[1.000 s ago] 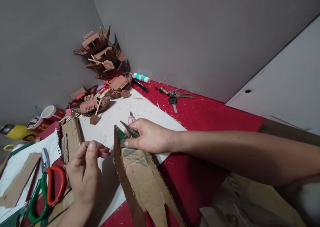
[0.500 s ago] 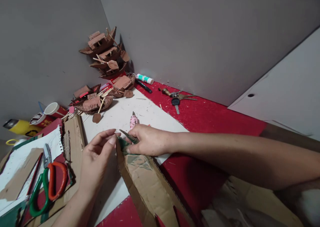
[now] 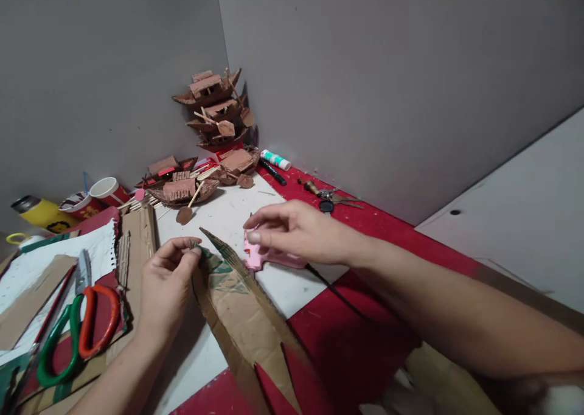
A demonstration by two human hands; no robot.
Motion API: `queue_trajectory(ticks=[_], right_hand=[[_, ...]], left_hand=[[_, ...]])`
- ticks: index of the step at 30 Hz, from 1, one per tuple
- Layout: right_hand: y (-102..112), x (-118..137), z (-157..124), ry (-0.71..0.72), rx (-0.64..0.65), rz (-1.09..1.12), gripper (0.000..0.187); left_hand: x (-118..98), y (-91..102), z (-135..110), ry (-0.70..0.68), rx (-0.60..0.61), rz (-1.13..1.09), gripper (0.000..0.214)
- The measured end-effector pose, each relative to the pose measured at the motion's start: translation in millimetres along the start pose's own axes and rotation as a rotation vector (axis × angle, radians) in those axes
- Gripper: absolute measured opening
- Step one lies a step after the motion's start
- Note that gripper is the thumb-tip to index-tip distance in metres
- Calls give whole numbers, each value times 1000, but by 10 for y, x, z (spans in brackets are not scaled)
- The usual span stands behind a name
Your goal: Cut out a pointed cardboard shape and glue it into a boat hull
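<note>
My left hand (image 3: 166, 284) pinches the pointed, green-printed tip of a long folded cardboard piece (image 3: 244, 317) that lies on the white board (image 3: 228, 211). My right hand (image 3: 296, 232) has left the cardboard. It curls over a pink glue gun (image 3: 256, 258) just right of the cardboard's tip, its palm covering the gun's body. A black cord (image 3: 337, 293) trails from the gun across the red table cover (image 3: 387, 232).
Scissors (image 3: 68, 342) with green and orange handles lie at the left on paper and cardboard scraps. Brown cardboard model boats (image 3: 214, 104) are stacked in the far corner, with more (image 3: 182, 190) in front. A glue stick (image 3: 276, 159), marker (image 3: 274, 171), keys (image 3: 328, 199) and cups (image 3: 107, 190) lie nearby.
My left hand came across and took the cardboard's tip. My right hand let go of that tip and closed over the pink glue gun. The view shifted right.
</note>
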State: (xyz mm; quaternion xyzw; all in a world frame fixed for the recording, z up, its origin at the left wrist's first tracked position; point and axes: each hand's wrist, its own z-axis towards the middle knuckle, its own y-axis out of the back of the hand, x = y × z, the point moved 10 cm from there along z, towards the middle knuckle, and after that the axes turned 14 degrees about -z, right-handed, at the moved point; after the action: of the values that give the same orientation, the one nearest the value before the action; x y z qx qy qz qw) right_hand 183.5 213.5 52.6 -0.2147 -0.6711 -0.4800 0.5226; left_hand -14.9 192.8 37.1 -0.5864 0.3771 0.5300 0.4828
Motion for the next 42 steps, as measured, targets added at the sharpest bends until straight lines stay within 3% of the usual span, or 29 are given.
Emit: queue_trajectory(ticks=[3, 5, 9, 11, 14, 17, 20, 24, 28, 30, 34, 39, 42], right_hand=[[350, 98, -33, 53, -159, -203, 27], [406, 113, -66, 47, -187, -485, 27], [114, -4, -129, 5, -40, -1118, 35], [-71, -91, -156, 2, 48, -1250, 33], [-207, -181, -155, 9, 82, -1275, 27], [-143, -254, -120, 0, 48, -1150, 26], [68, -301, -129, -41, 16, -895, 23], [375, -305, -266, -142, -31, -281, 27], [489, -170, -404, -28, -154, 310, 40], [393, -227, -427, -54, -151, 362, 39], [151, -417, -364, -195, -77, 198, 38], [39, -286, -150, -28, -8, 310, 43], [-86, -380, -113, -29, 68, 431, 49]], left_hand=[[69, 85, 59, 35, -34, -48, 16], [129, 128, 98, 64, -43, -81, 19], [216, 150, 142, 114, -44, -132, 23], [223, 142, 144, 119, -42, -152, 23], [216, 118, 137, 126, -25, -181, 24], [195, 102, 140, 124, -4, -208, 24], [170, 77, 154, 122, 30, -236, 22], [180, -32, 148, 180, 140, -272, 19], [191, -178, 62, 274, 264, -307, 21], [168, -231, 0, 301, 300, -324, 21], [87, -315, -136, 312, 352, -357, 19], [56, -443, -297, 315, 466, -357, 16], [95, -464, -329, 334, 465, -344, 18]])
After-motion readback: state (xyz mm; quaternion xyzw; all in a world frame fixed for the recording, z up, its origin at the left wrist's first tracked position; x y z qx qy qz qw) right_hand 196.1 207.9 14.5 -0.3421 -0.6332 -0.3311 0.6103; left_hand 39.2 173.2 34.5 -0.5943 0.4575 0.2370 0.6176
